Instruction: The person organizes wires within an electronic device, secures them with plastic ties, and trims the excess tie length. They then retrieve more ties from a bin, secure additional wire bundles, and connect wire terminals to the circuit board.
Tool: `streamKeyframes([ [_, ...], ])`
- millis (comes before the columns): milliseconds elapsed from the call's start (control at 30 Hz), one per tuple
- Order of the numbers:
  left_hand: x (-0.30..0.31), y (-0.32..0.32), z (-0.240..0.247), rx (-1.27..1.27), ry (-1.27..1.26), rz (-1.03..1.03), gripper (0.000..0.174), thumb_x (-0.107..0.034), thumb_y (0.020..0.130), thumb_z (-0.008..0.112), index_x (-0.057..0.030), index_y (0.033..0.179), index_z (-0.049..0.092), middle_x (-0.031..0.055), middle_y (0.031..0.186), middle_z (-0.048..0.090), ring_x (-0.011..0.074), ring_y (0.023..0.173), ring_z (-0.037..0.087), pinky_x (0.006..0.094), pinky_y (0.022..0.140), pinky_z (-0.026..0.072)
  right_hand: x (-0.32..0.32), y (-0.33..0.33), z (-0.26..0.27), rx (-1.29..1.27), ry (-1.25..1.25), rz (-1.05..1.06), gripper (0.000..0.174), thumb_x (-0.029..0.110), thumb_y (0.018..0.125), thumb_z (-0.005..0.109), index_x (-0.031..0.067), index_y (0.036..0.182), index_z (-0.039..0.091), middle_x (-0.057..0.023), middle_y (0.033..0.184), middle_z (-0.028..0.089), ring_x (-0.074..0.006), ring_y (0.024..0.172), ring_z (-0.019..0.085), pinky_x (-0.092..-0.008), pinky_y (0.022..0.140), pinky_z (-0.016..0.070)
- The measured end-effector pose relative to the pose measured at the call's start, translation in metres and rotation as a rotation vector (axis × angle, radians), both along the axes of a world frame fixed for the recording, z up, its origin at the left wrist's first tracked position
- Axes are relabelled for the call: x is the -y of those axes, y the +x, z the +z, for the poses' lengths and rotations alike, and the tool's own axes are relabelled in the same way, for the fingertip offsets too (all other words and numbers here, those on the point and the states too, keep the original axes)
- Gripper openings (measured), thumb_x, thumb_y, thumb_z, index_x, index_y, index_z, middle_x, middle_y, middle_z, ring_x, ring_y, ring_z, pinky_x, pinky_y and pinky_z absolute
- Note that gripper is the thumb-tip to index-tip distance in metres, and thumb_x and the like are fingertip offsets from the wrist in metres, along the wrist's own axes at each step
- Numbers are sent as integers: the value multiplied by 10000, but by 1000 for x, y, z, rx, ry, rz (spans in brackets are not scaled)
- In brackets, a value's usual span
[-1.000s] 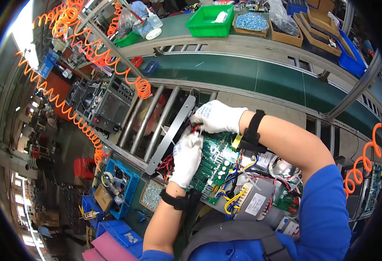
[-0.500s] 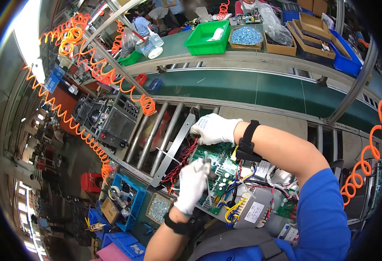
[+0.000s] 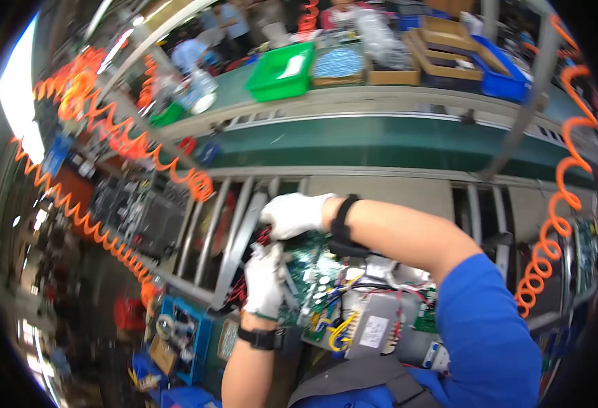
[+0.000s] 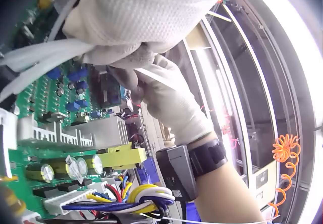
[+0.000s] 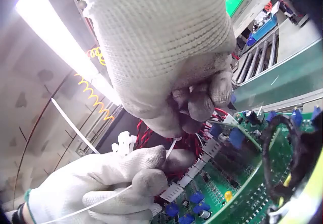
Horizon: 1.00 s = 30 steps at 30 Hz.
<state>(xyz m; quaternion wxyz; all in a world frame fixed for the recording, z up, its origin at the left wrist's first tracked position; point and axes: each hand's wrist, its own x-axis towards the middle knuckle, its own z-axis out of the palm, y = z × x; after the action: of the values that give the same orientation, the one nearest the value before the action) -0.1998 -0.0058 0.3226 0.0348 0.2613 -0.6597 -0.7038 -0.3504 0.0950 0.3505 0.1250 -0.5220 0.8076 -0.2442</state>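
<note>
Both hands wear white knit gloves and meet at a bundle of red wires along the edge of a green circuit board. My left hand pinches a white cable tie beside the wires; several white cable ties stick out from its fingers in the left wrist view. Above it, my right hand has its fingers curled around the wire bundle, which runs under its thumb. A grey metal panel stands just left of the wires. The gloves hide the point where tie and wires meet.
Behind the board sit a grey transformer box and yellow wires. Metal rollers lie to the left. A blue bin stands at lower left, a green bin across the green conveyor. Orange coiled hoses hang on both sides.
Half a second ago my left hand had drawn back from the wires over the board; now it is back beside them. The right hand has stayed at the wires. The head view has shifted.
</note>
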Motion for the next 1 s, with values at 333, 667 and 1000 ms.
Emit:
streamKeyframes([
  [333,-5,-10,-31,-127,-35,125,118,-199,956,591,-86,934,568,72,756,657,35,426,372,198,380,262,-12,-18,6,927,108,56,450,348,938,426,-25,920,677,-113,870,711,-174,640,615,-324,585,532],
  [667,-14,-8,-25,-74,-62,164,135,-149,945,576,-19,919,596,143,784,689,52,405,393,211,370,274,3,1,8,319,125,-43,276,233,803,603,-30,782,684,-162,725,683,-288,691,673,-400,655,508],
  [1000,3,-15,-24,-237,-403,154,89,-48,867,630,-20,879,546,8,656,528,76,505,433,261,442,343,-6,9,-1,178,-42,-95,302,258,862,581,-1,1009,631,-204,1026,662,-369,1008,630,-426,854,492],
])
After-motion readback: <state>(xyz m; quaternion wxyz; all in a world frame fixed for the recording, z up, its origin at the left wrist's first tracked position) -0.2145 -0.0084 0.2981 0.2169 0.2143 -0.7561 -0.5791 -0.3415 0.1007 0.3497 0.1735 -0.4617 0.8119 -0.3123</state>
